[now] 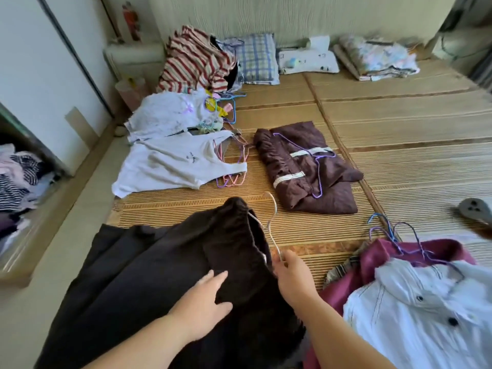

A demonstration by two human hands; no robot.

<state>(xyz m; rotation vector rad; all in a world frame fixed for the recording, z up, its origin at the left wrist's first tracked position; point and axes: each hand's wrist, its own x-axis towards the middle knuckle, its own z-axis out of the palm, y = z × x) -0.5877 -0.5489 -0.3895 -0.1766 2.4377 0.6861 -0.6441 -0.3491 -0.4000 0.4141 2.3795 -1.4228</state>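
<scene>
A dark brown garment (149, 267) lies spread on the bamboo mat (399, 123) in front of me, its waistband towards the far side. My left hand (205, 296) rests flat on the fabric with straight fingers. My right hand (291, 275) pinches the lower end of a white wire hanger (271, 222), which sticks out of the garment's waistband. The hanger's hook points away from me, over the mat.
A folded brown garment (308, 169) with a purple hanger lies just beyond. White tops (175, 161) with several hangers sit far left. A maroon garment (372, 265) and a white buttoned shirt (426, 310) with hangers lie at right. Pillows and folded bedding line the wall.
</scene>
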